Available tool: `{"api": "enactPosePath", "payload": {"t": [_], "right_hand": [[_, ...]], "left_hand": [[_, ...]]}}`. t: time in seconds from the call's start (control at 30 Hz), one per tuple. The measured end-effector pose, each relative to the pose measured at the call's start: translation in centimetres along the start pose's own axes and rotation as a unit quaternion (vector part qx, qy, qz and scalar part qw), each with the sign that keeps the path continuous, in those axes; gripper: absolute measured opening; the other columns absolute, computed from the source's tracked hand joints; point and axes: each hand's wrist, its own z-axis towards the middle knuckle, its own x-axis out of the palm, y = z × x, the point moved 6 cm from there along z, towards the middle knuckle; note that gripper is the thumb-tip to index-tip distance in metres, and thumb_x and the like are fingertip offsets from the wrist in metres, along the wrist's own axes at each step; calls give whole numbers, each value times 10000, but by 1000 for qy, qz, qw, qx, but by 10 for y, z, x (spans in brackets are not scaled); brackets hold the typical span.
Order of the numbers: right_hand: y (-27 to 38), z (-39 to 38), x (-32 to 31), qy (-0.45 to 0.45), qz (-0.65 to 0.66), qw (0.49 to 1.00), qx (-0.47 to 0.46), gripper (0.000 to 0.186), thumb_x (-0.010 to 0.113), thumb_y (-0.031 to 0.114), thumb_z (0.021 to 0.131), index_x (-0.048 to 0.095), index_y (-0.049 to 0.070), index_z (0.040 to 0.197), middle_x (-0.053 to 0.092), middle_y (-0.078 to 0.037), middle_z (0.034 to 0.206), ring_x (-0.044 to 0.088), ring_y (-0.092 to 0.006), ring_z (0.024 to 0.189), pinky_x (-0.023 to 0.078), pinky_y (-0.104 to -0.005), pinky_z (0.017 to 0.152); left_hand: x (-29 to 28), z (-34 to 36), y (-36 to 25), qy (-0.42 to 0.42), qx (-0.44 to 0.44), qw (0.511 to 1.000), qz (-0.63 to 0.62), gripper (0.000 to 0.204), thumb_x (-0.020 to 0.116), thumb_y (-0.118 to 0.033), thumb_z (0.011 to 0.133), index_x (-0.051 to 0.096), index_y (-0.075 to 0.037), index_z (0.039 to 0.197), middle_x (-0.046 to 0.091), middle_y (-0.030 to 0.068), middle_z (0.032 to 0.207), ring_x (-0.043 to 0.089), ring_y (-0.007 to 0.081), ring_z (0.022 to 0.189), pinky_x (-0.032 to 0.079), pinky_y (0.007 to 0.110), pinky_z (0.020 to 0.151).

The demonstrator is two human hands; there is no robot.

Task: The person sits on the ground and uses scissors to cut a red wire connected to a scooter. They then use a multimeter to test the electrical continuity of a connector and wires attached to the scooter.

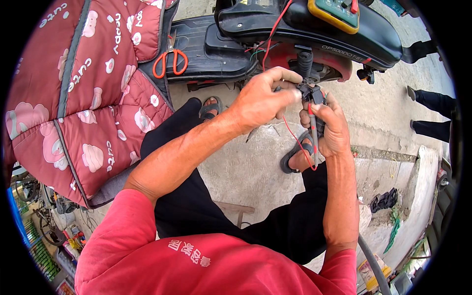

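My left hand [260, 98] reaches in with thumb and index finger pinched at a small black plastic connector [310, 93]. Facing it, my right hand [335, 125] is closed around a thin red-and-grey test probe [313, 130], its thumb close under the connector. A red test lead [295, 136] loops from below my left hand to the probe's lower end. Beyond, a multimeter [337, 14] with a yellow case and green face rests on the black seat of an electric scooter [368, 39]. Fingers hide much of the connector and the probe's tip.
Orange-handled scissors [170, 63] lie on the scooter's footboard [194, 44]. A padded maroon cover [93, 98] hangs at the left. Loose coloured wires [260, 49] stick out under the seat. Another person's dark-trousered legs [432, 115] are at the far right, near a low concrete ledge [418, 182].
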Motion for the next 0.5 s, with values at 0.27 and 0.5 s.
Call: {"api": "enactPosePath", "payload": {"t": [0.27, 0.5], "right_hand": [[0, -7, 15, 16, -36, 999, 2, 426, 660, 75, 800, 532, -1, 1199, 607, -84, 875, 585, -154, 682, 471, -285, 617], [-9, -7, 11, 20, -52, 998, 24, 348, 647, 134, 830, 541, 26, 1144, 581, -66, 870, 561, -145, 680, 451, -261, 604]], "left_hand": [[-14, 11, 16, -52, -24, 983, -175, 215, 610, -105, 942, 579, 8, 1123, 579, 42, 833, 482, 69, 571, 343, 207, 441], [-22, 15, 11, -48, -4, 981, -189, 185, 614, -63, 916, 549, -21, 1084, 592, 39, 851, 474, 65, 570, 332, 208, 436]]}}
